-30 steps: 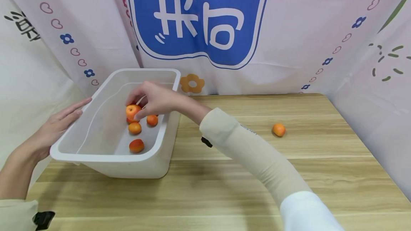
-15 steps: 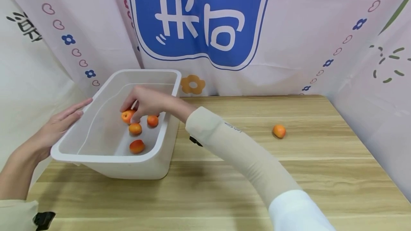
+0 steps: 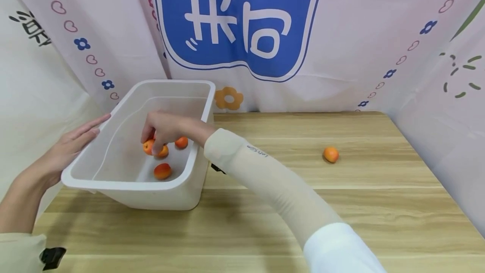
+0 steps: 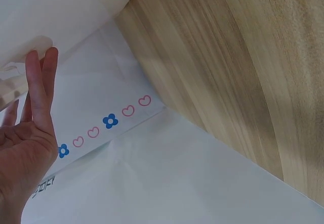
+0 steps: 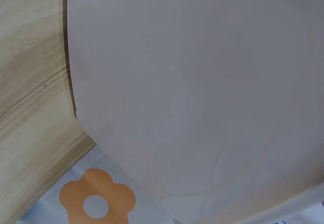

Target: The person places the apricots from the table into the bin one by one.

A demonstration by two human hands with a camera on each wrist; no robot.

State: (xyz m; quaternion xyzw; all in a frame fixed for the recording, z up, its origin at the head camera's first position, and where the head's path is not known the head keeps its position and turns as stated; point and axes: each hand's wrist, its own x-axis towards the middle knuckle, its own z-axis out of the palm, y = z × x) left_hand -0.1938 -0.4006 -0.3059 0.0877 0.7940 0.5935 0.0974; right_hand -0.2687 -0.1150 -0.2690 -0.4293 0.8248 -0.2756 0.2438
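Observation:
A white plastic bin (image 3: 121,186) stands on the left of the table. Inside it, my right hand (image 3: 161,126) pinches an orange apricot (image 3: 147,147) between thumb and fingers, low over the bottom. Just beside the held fruit lies another apricot (image 3: 163,152), partly covered by the thumb. A redder apricot (image 3: 162,171) is nearer the front, and one more apricot (image 3: 181,142) rests by the right wall. My left hand (image 3: 73,148) lies with straight fingers along the bin's left rim; the left wrist view shows its fingers (image 4: 39,89) extended against the bin. The right wrist view shows only the bin's outer wall (image 5: 192,92), not the hand.
A single apricot (image 3: 331,154) sits on the wooden table (image 3: 379,214) right of the bin. Printed cloth (image 3: 352,45) hangs behind the table and along both sides. The bin's back end stands close to the cloth.
My right hand, still pinching the apricot, has moved down and toward the bin's front, now overlapping the neighbouring apricot. The left hand stays on the rim.

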